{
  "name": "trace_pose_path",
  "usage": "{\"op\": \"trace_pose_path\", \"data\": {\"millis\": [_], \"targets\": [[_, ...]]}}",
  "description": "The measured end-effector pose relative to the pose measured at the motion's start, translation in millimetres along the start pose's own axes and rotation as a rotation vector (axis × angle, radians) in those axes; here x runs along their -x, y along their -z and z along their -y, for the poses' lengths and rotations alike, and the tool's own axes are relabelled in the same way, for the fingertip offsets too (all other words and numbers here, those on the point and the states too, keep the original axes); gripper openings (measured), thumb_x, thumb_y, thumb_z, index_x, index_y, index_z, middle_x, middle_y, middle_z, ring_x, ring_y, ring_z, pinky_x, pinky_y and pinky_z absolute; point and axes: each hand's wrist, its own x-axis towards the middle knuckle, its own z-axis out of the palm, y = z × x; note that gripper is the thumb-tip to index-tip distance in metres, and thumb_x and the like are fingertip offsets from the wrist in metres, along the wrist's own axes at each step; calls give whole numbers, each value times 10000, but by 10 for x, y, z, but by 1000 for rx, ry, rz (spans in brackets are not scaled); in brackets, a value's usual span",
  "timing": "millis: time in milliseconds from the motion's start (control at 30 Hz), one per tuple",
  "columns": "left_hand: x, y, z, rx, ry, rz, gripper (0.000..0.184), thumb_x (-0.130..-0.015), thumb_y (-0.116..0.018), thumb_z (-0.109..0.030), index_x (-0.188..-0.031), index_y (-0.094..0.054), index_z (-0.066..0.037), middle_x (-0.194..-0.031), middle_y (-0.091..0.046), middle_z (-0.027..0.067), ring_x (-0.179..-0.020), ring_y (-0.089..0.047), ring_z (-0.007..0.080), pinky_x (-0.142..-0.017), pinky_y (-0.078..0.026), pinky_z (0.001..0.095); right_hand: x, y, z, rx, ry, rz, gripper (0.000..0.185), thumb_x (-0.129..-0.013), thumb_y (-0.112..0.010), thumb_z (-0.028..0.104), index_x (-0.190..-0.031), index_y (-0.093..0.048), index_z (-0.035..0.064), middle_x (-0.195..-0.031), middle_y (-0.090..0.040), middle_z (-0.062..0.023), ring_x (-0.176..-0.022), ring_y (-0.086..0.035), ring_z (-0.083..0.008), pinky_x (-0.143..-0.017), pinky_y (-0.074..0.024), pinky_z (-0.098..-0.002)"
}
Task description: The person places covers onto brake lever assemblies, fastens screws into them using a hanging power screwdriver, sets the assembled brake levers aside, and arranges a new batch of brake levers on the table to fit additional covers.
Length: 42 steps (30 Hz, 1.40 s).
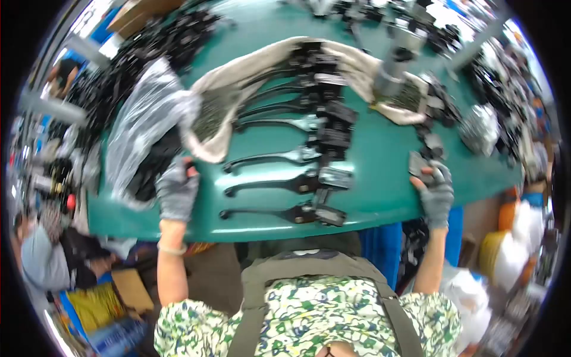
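Note:
Several black and grey lever assemblies lie in a column on the green table [380,196], their levers pointing left; the lowest lever [256,213] is near the front edge. My left hand [177,189], in a grey fingerless glove, is beside a clear plastic bag [140,119] with black parts inside; its fingers are curled, and what they hold is too blurred to tell. On the right my gloved right hand [436,193] is closed on a small grey part [418,163], below a line of dark parts [433,143].
A beige cloth [250,62] arches behind the levers. Piles of black parts [154,50] lie at the back left and right. A grey cylinder [391,74] stands at the upper right, near a silvery bundle [479,130]. Another person [47,259] is at the far left.

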Motion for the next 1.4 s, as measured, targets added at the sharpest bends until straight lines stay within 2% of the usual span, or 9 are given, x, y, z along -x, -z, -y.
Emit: {"op": "trace_pose_path", "data": {"millis": [167, 433, 500, 667, 700, 800, 967, 1267, 1400], "targets": [[50, -255, 457, -177, -224, -166, 249, -896, -556, -98, -1131, -632, -65, -978, -641, 150, -924, -611, 310, -799, -488, 405, -100, -10, 9, 147, 43, 0, 279, -761, -750, 239, -921, -619, 52, -960, -618, -133, -792, -619, -322, -686, -502, -414], [91, -28, 260, 100, 55, 61, 167, -779, -705, -73, -932, -661, -20, -861, -671, 109, -756, -639, 243, -729, -500, 328, 37, 146, 54, -365, -132, 149, 112, -808, -693, 151, -889, -714, 78, -817, -647, -132, -721, -618, -298, -667, -504, -396], [48, 53, 195, 146, 244, 176, 169, -763, -713, -57, -923, -665, -26, -825, -664, 82, -694, -622, 187, -692, -495, 287, 148, -15, 151, -19, 122, 25, 150, -776, -731, 188, -907, -732, 115, -816, -632, -78, -763, -599, -251, -696, -491, -382], [42, 89, 135, 98, -8, -91, 177, -741, -734, -49, -897, -658, -18, -764, -628, 59, -580, -505, 132, -567, -431, 298, 202, 98, 45, -492, -342, 49, 249, -739, -771, 222, -953, -723, 105, -904, -606, -53, -858, -582, -214, -767, -478, -379], [41, 156, -45, 308, 121, -94, 182, -713, -739, -44, -877, -661, -45, -785, -629, 66, -639, -552, 175, -613, -454, 301, 223, 142, 43, -418, -298, 122, 306, -723, -784, 239, -989, -713, 105, -922, -604, -58, -871, -584, -216, -776, -480, -374], [117, 449, -1034, 451, -339, -44, 183, -691, -738, -31, -844, -660, -93, -864, -663, 49, -785, -625, 211, -725, -494, 313, 276, 235, 84, -193, -69, 255, 568, -654, -830, 307, -1153, -646, 106, -1020, -587, -80, -909, -594, -238, -797, -500, -350], [109, 168, -1840, 586, -826, 160, 201, -656, -763, -91, -831, -667, -112, -952, -687, 56, -887, -659, 262, -768, -538, 366, 278, 96, 157, -133, -79, 274, 516, -647, -832, 267, -1108, -665, 106, -1031, -580, -94, -869, -601, -255, -777, -513, -355], [100, -55, -1823, 698, -857, 249, 270, -605, -815, -89, -842, -686, -105, -943, -695, 82, -827, -657, 258, -715, -526, 351, 267, 160, 440, -279, -140, 258, 293, -652, -813, 179, -857, -651, 48, -745, -603, -77, -565, -544, -212, -583, -493, -334], [148, -164, -1762, 755, -774, 264, 406, -626, -818, -134, -1000, -663, -108, -923, -659, 70, -775, -607, 258, -675, -502, 374, 257, 266, 1145, -535, 277, 156, 259, -694, -799, 185, -875, -652, 74, -816, -651, -82, -640, -627, -226, -588, -512, -324]]}}
